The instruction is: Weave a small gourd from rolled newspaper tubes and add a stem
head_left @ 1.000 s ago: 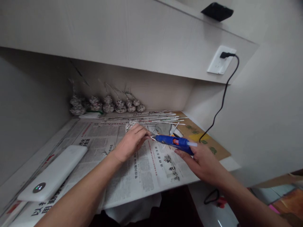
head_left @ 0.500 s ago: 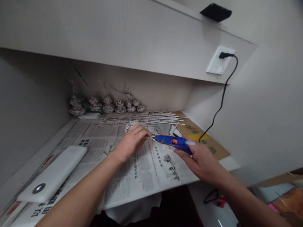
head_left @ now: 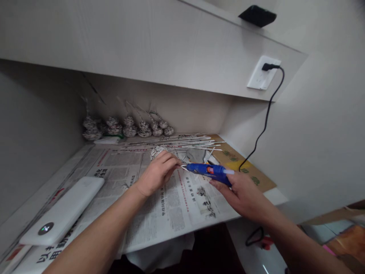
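My right hand (head_left: 242,192) is wrapped round a blue glue gun (head_left: 205,169), its nozzle pointing left. My left hand (head_left: 159,171) is closed, thumb and fingers pinching a thin paper strip (head_left: 183,166) right at the nozzle's tip. Partly behind that hand is a round woven paper piece (head_left: 157,152), most of its lower side hidden by the fingers. I cannot tell whether the hand also grips the woven piece. Newspaper (head_left: 173,205) covers the tabletop under both hands.
Several gourd-shaped woven paper pieces (head_left: 129,127) line the back. Rolled paper sticks (head_left: 176,144) lie before them. A white power bank (head_left: 64,209) rests at left, cardboard (head_left: 245,167) at right. A black cord (head_left: 266,118) hangs from the wall socket (head_left: 262,74).
Both hands and the glue gun hold almost the same position, nozzle still at the strip. The view has shifted very slightly.
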Demonstrator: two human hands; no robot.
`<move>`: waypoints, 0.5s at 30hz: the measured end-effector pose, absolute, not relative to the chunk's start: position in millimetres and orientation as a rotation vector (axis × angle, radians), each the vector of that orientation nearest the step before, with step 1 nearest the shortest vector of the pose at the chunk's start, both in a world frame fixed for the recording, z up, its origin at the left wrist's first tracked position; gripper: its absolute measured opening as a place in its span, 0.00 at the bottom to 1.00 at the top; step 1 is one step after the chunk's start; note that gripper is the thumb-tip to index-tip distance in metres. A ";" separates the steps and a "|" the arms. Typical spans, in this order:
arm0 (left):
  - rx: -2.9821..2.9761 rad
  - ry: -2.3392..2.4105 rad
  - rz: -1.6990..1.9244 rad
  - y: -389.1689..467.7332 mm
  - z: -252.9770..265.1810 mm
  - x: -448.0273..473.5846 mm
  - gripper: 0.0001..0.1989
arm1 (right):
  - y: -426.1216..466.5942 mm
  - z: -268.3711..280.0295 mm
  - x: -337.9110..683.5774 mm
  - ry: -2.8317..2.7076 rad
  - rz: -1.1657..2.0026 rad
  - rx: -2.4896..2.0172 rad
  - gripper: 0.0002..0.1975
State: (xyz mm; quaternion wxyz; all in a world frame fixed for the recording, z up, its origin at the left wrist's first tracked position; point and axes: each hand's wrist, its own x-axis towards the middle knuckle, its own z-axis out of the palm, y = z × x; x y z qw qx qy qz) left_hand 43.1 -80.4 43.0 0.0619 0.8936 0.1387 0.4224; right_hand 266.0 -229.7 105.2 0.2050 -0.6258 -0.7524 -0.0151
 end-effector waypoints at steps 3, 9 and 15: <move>2.714 0.423 1.279 -80.8 43.4 43.2 0.06 | -229.7 104.4 267.0 -2.092 -0.037 -1.736 0.13; 2.750 0.432 1.264 -80.6 44.1 42.7 0.06 | -229.0 103.8 267.9 -2.080 -0.020 -1.746 0.14; 2.720 0.435 1.290 -78.6 40.2 43.1 0.06 | -231.8 106.6 270.3 -2.047 0.133 -1.688 0.12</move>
